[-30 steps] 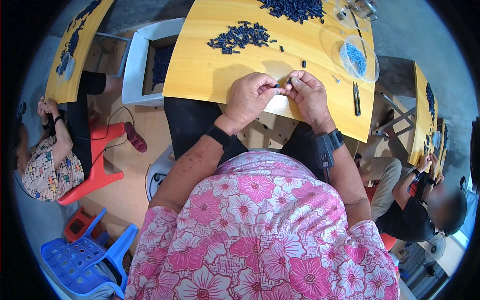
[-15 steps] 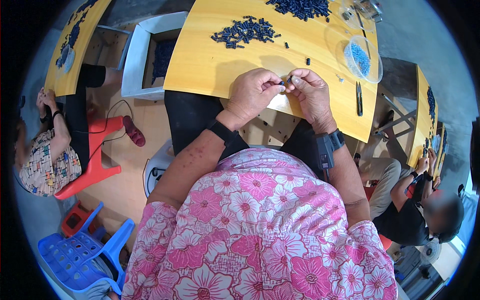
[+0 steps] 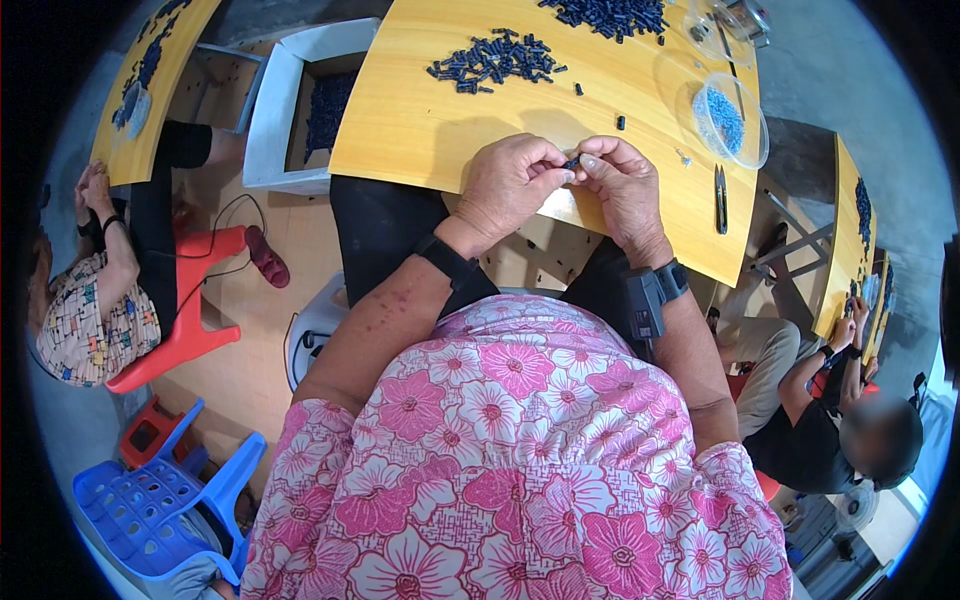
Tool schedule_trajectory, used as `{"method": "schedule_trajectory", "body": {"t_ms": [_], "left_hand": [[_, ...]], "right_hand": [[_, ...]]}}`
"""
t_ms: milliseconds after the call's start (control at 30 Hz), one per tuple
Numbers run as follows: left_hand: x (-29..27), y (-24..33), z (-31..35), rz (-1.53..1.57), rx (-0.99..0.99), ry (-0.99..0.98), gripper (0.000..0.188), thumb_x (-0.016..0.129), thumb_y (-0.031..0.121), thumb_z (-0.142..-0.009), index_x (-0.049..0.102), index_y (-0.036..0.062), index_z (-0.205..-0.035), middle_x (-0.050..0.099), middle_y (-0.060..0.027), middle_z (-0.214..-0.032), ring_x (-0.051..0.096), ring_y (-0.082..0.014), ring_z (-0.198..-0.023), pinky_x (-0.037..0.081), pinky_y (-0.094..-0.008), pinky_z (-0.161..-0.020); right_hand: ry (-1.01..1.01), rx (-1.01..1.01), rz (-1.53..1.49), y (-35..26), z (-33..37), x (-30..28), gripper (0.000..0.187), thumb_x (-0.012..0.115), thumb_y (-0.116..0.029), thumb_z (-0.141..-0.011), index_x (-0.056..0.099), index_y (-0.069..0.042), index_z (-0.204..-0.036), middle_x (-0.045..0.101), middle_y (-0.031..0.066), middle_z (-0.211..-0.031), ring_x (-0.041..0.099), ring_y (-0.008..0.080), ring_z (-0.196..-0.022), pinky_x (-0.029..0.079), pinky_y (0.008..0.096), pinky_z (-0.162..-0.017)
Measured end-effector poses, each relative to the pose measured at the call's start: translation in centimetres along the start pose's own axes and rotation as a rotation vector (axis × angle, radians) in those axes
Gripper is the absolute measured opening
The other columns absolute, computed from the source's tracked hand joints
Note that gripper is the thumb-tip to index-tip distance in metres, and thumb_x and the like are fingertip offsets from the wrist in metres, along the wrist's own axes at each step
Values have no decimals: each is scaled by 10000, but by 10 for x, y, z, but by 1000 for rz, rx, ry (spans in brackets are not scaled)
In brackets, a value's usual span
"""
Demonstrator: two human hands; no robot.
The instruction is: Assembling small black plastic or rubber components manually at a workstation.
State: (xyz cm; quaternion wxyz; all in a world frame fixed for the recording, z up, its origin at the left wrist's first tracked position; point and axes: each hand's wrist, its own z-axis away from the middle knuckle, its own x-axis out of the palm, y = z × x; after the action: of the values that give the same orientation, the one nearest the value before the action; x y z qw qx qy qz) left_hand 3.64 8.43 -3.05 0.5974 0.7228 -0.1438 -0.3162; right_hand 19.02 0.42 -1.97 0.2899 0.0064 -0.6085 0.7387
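From afar I see the yellow table; over its near edge meet the left hand and right hand; black snips lie to the right; both hands' fingertips pinch one small dark piece between them.

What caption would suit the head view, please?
Left hand and right hand hold a small dark piece at a yellow table.

A blue plastic chair stands beside a red stool, tan floor nearby.
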Motion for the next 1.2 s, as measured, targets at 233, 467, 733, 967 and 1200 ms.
{"method": "schedule_trajectory", "body": {"t_ms": [233,467,733,967,1200], "left_hand": [[1,-3,0,35,0,-8,109,736,53,-796,667,7,-867,678,-64,-816,682,-121,-712,540,-245,-661],[-1,0,0,14,12,3,123,757,87,-786,674,22,-849,668,-52,-786,660,-114,-678,532,-243,-647],[0,-1,0,-31,34,21,137,770,100,-770,676,28,-838,650,-45,-764,635,-117,-657,520,-248,-631],[0,-1,0,-66,44,12,124,762,90,-766,672,27,-824,635,-50,-754,621,-130,-641,508,-259,-619],[0,-1,0,-126,57,22,115,745,84,-760,672,22,-825,627,-72,-752,620,-169,-645,501,-286,-617]], "right_hand": [[3,-18,6,1,0,1,122,605,42,-882,649,13,-992,684,97,-870,648,155,-767,549,301,-741],[12,-49,112,1,1,0,121,610,42,-882,661,-4,-982,688,63,-877,646,131,-769,543,270,-729],[-39,-209,403,-3,3,-2,94,626,29,-879,678,-22,-938,678,12,-870,609,74,-772,513,226,-728],[-117,-341,712,-14,3,-2,114,635,30,-843,667,-33,-932,648,26,-881,609,115,-841,494,260,-776],[-207,-557,1113,-28,0,10,128,673,-23,-765,655,-54,-888,647,114,-847,642,287,-805,521,343,-725]]}}
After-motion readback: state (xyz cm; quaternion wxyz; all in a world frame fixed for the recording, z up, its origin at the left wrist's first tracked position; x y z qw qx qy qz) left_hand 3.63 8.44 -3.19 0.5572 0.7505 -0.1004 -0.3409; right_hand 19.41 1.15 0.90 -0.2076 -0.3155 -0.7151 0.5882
